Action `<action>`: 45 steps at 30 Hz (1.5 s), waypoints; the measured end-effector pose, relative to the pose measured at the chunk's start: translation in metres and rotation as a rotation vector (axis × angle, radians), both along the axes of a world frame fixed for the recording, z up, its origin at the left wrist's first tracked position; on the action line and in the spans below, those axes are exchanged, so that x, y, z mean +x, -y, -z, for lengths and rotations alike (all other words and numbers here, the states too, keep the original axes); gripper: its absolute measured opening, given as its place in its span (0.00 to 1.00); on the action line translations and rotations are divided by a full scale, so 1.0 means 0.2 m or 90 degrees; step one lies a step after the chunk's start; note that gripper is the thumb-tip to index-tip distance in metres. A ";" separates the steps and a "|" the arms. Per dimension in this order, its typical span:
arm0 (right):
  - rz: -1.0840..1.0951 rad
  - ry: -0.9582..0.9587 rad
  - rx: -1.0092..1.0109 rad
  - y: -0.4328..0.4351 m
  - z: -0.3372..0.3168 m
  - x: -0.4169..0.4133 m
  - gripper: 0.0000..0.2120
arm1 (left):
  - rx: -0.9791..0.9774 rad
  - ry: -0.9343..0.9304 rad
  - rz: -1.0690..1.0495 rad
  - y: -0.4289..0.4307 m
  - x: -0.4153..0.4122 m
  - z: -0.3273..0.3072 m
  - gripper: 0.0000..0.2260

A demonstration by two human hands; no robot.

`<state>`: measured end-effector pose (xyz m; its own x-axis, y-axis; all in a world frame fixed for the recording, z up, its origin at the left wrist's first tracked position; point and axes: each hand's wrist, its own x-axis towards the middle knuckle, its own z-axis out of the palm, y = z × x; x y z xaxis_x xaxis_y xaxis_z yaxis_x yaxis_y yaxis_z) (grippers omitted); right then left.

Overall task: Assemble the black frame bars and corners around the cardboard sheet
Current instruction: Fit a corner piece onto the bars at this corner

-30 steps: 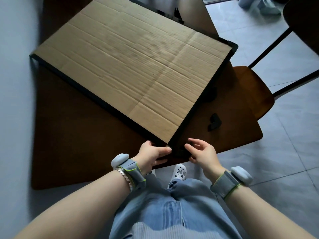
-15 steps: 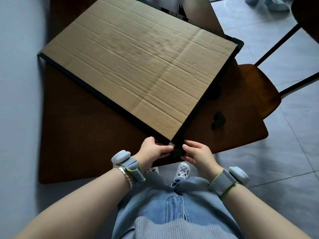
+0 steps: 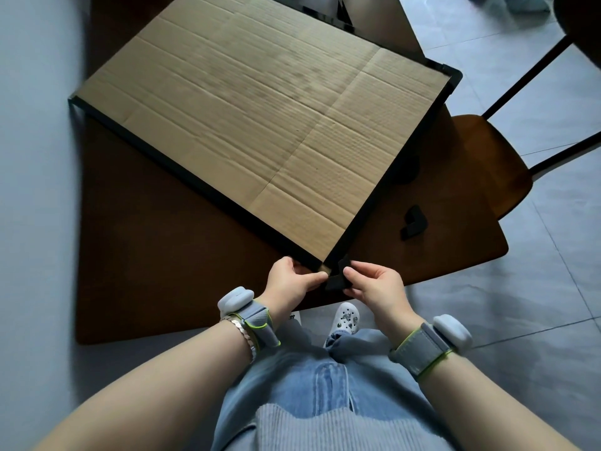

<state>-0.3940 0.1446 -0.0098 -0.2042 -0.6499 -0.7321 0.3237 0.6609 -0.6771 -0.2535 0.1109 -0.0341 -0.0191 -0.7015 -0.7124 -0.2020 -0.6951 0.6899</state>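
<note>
Flat on the dark brown wooden worktop (image 3: 146,271): large brown corrugated cardboard sheet (image 3: 260,125), edged with thin black frame bars (image 3: 195,177). At the near corner, a bit of bare cardboard between two bar ends. Left hand (image 3: 289,281) pinching the near end of the left-side bar. Right hand (image 3: 377,288) gripping a small black L-shaped corner piece (image 3: 336,278), held against that corner. Right of the sheet, apart from it, a second black corner piece (image 3: 413,222) loose on the worktop.

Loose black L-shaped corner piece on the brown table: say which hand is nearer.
Right. The right hand is close by, left of the loose black L-shaped corner piece; the left hand is farther left.
</note>
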 end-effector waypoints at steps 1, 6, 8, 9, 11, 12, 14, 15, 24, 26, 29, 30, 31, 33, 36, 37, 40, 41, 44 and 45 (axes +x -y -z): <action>0.001 -0.024 0.000 0.01 0.00 0.01 0.16 | -0.001 0.007 0.004 0.00 0.00 0.01 0.24; -0.048 -0.238 -0.024 0.04 -0.01 0.04 0.18 | -0.001 0.032 0.041 0.01 0.00 0.01 0.22; -0.100 -0.314 -0.026 0.06 0.00 0.04 0.15 | 0.005 0.023 0.034 0.01 0.00 0.00 0.20; -0.119 -0.337 -0.023 0.06 0.00 0.04 0.14 | 0.007 0.019 0.031 0.01 0.00 0.00 0.20; -0.142 -0.364 -0.010 0.06 0.01 0.04 0.16 | 0.008 0.007 0.030 0.01 0.01 -0.01 0.19; -0.149 -0.374 -0.005 0.06 0.01 0.04 0.16 | 0.008 -0.001 0.031 0.02 0.01 -0.01 0.19; -0.169 -0.387 -0.005 0.06 0.02 0.03 0.16 | 0.015 -0.016 0.032 0.02 0.01 -0.01 0.18; -0.173 -0.389 -0.007 0.06 0.02 0.03 0.16 | 0.020 -0.030 0.034 0.03 0.02 -0.01 0.15; -0.072 -0.197 -0.019 0.01 0.03 0.03 0.19 | 0.047 -0.078 0.042 0.04 0.02 -0.01 0.07; -0.081 -0.204 -0.018 0.02 0.04 0.02 0.19 | 0.045 -0.080 0.043 0.05 0.02 -0.01 0.08; -0.126 -0.243 -0.012 0.05 0.04 0.00 0.18 | 0.049 -0.076 0.038 0.04 0.01 -0.02 0.07; -0.144 -0.259 -0.009 0.06 0.04 0.00 0.18 | 0.049 -0.072 0.034 0.04 0.01 -0.01 0.07; -0.156 -0.272 -0.008 0.06 0.04 0.00 0.17 | 0.048 -0.068 0.032 0.04 0.01 -0.02 0.08; -0.170 -0.296 -0.009 0.07 0.02 0.00 0.17 | 0.051 -0.060 0.030 0.04 0.00 -0.02 0.13; -0.186 -0.317 0.001 0.08 0.00 0.00 0.17 | 0.056 -0.048 0.032 0.05 0.00 -0.03 0.15; -0.195 -0.322 0.006 0.09 0.00 -0.01 0.16 | 0.055 -0.052 0.035 0.05 0.00 -0.03 0.14; -0.213 -0.333 0.014 0.11 -0.02 -0.01 0.16 | 0.047 -0.068 0.032 0.05 0.00 -0.04 0.10; -0.216 -0.338 0.012 0.12 -0.02 -0.01 0.16 | 0.047 -0.075 0.026 0.05 0.00 -0.05 0.09; -0.197 -0.336 0.005 0.11 -0.02 0.00 0.17 | 0.084 -0.110 0.004 0.07 -0.01 -0.07 0.02; -0.187 -0.332 0.003 0.10 -0.01 0.00 0.17 | 0.105 -0.131 -0.014 0.07 -0.01 -0.08 0.02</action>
